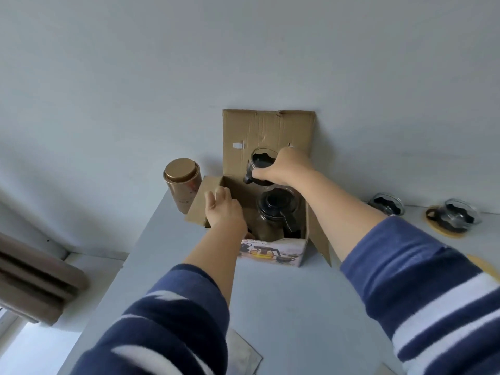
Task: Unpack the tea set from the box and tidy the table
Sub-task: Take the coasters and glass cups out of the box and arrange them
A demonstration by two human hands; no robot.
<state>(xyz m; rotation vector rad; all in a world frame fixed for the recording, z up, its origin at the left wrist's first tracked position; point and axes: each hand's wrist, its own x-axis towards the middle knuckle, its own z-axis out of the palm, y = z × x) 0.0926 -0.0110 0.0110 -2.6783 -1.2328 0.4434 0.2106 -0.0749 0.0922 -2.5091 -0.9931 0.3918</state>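
An open cardboard box stands at the back of the pale table, its lid flap leaning on the wall. My right hand grips a glass cup with a black handle, lifted above the box's opening. Inside the box stands a glass teapot with a dark lid and black handle. My left hand rests on the box's left edge, fingers loosely apart, holding nothing that I can see. Two more glass cups sit at the right: one on the table, another on a round wooden coaster.
A copper-coloured tin canister stands left of the box by the wall. A grey cloth or pad lies at the near table edge. Another coaster shows behind my right sleeve. The table's left edge drops off toward a brown radiator-like object.
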